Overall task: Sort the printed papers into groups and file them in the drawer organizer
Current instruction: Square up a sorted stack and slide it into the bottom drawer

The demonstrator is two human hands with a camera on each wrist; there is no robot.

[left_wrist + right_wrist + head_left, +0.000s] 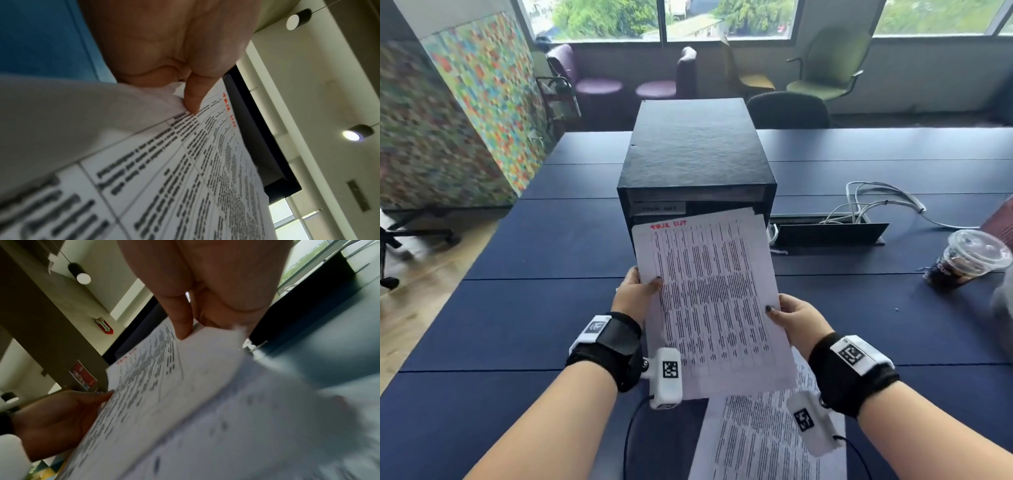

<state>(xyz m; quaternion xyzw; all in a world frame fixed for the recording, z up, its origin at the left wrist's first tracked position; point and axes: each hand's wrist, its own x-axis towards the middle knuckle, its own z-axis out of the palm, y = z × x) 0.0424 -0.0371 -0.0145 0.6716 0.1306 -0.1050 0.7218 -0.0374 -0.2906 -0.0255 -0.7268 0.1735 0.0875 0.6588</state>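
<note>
A stack of printed table papers (712,301) with a red handwritten heading is lifted in front of the black drawer organizer (695,161), its top edge at the organizer's open front. My left hand (638,291) pinches the stack's left edge, thumb on top (191,99). My right hand (791,318) pinches the right edge (183,327). More printed papers (760,442) lie flat on the table below the held stack. A labelled drawer front (659,208) shows inside the organizer above the papers.
The blue table (517,308) stretches wide around the organizer. A lidded plastic cup of iced dark drink (969,260) stands at the right. An open cable hatch with white cables (859,219) lies right of the organizer. Chairs stand beyond the table.
</note>
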